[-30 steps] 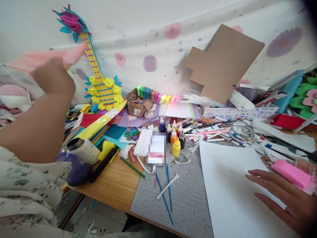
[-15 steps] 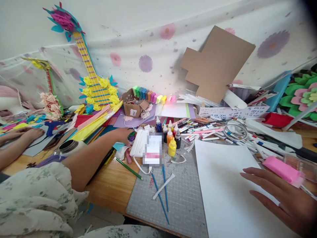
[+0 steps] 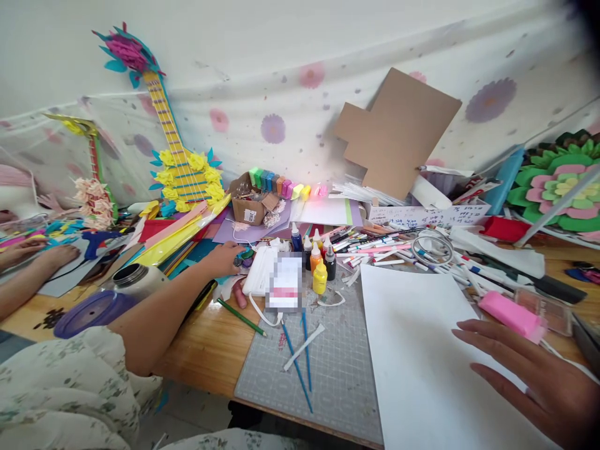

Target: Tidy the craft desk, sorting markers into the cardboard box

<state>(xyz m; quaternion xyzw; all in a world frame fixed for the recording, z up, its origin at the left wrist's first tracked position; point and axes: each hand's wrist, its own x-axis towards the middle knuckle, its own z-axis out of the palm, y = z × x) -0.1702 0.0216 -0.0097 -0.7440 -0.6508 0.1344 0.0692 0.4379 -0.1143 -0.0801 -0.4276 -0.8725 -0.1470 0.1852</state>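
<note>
- Your right hand (image 3: 532,369) spreads open, empty, over the white paper sheet (image 3: 412,337), right; its long axis runs near to far, leaning left.
- Your left hand (image 3: 227,257) is by the round trinkets (image 3: 245,257); its grip is unclear.

The display of the flat white phone (image 3: 285,281) is pixelated past reading; left of the phone, the left hand's (image 3: 229,258) fingertips are indistinct; right of it, the large white paper sheet (image 3: 407,337), partly covered by the right hand (image 3: 529,369), runs off the bottom edge.
</note>
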